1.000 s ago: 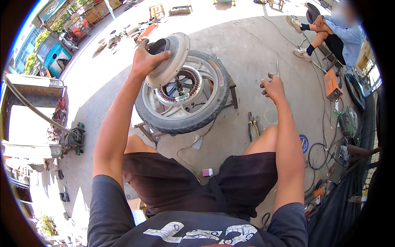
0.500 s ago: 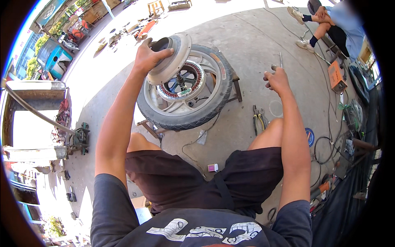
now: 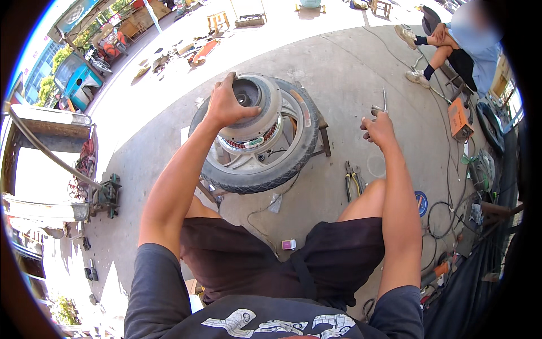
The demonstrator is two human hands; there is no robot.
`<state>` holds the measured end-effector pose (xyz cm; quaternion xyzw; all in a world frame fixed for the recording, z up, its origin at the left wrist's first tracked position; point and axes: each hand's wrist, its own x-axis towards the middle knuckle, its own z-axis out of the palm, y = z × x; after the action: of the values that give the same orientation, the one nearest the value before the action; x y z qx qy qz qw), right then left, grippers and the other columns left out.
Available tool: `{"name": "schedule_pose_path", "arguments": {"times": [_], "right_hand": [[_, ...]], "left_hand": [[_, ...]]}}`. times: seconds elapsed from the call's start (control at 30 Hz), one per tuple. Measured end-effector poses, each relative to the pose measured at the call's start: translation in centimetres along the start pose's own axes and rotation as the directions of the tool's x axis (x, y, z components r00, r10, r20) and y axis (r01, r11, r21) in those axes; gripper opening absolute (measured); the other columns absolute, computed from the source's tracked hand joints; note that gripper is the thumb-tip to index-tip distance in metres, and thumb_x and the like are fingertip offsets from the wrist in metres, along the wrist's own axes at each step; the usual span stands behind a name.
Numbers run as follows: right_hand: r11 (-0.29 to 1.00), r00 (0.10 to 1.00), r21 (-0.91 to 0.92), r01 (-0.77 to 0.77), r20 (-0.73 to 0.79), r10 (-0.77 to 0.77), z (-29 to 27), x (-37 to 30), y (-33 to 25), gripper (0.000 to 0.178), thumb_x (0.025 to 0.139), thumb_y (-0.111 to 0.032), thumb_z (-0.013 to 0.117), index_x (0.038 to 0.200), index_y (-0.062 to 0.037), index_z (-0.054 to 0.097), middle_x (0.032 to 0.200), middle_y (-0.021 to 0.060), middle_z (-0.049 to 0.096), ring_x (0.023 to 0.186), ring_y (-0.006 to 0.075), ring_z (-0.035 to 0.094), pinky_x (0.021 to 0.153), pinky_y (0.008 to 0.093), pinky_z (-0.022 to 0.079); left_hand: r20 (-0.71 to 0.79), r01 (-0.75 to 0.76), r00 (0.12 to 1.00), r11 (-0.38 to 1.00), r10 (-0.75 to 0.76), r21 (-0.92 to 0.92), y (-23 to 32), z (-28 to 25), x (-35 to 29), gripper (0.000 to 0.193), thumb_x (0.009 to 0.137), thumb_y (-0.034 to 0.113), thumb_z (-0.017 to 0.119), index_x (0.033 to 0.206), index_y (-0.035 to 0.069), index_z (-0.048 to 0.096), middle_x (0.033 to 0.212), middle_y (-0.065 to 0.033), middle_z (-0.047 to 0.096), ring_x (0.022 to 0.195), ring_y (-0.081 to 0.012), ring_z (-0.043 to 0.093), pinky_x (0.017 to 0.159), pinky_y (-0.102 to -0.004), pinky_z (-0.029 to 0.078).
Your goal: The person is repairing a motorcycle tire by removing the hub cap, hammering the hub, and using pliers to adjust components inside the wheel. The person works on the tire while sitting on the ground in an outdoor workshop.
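My left hand (image 3: 226, 107) grips a round grey metal hub cover (image 3: 272, 101) by its raised centre, thumb on the near side and fingers beyond. The cover sits over the hub of a spoked wheel with a black tyre (image 3: 307, 135), which lies flat on a low stand (image 3: 325, 138). Below the cover's near edge, copper windings of the hub motor (image 3: 252, 142) show; whether the cover is fully seated I cannot tell. Off to the right of the wheel, my right hand (image 3: 379, 129) is closed around a tool with a thin metal shaft (image 3: 385, 97) pointing away; its handle is hidden.
Pliers (image 3: 354, 179) lie on the concrete by my right knee, and a small pink box (image 3: 288, 244) between my legs. Right, an orange machine (image 3: 460, 120) stands among cables (image 3: 449, 186). A seated person (image 3: 480, 53) is at the far right. A metal frame (image 3: 48, 116) stands left.
My left hand has lowered the cover from a tilted position above the wheel down over the hub. My right hand with the tool has stayed nearly in place.
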<state>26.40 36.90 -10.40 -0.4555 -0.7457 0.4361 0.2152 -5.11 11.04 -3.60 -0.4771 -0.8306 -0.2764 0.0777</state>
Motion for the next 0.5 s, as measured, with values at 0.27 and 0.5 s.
{"name": "schedule_pose_path", "arguments": {"times": [0.27, 0.5], "right_hand": [[1.000, 1.000, 0.006, 0.011, 0.000, -0.011, 0.4, 0.2, 0.0, 0.063, 0.088, -0.011, 0.061, 0.140, 0.0157, 0.039, 0.083, 0.0164, 0.071, 0.058, 0.0187, 0.068, 0.051, 0.0306, 0.053], [1.000, 1.000, -0.002, 0.003, 0.011, -0.003, 0.3, 0.8, 0.7, 0.063, 0.089, -0.012, 0.062, 0.140, 0.0150, 0.040, 0.082, 0.0160, 0.071, 0.058, 0.0190, 0.068, 0.051, 0.0310, 0.053]], "left_hand": [[0.030, 0.060, 0.998, 0.998, -0.059, -0.025, -1.8, 1.2, 0.8, 0.120, 0.051, 0.049, 0.087, 0.141, -0.013, 0.038, 0.127, -0.0322, 0.057, 0.123, -0.0421, 0.052, 0.106, -0.0425, 0.043], [0.063, 0.062, 0.996, 0.998, -0.061, -0.015, -1.4, 1.4, 1.0, 0.121, 0.051, 0.049, 0.087, 0.142, -0.013, 0.037, 0.127, -0.0323, 0.057, 0.121, -0.0423, 0.053, 0.105, -0.0426, 0.044]]}}
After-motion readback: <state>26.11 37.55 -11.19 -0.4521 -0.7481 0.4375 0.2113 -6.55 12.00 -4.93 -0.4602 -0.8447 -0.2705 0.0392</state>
